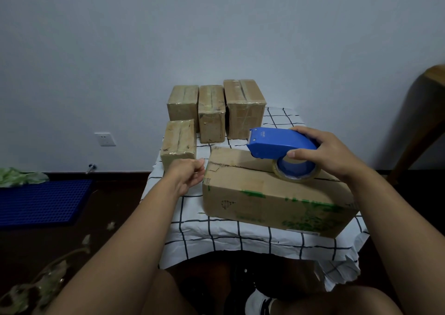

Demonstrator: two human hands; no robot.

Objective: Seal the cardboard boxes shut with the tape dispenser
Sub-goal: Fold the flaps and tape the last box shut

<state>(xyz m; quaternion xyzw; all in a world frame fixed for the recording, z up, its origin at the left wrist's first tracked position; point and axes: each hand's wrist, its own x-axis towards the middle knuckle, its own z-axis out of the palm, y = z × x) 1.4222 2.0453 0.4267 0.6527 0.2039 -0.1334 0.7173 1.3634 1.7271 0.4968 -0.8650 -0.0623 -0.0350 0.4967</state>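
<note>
Holding the tape dispenser (pixel 279 143) in curled right hand (pixel 330 153) fingers, align it along the large box (pixel 265 194) seam. Left hand (pixel 190 175), loosely curled and holding nothing, should steady the box.

Both bare forearms reach forward; the left hand (pixel 190 174) curls loosely, the right hand (pixel 322 152) grips from above.
</note>
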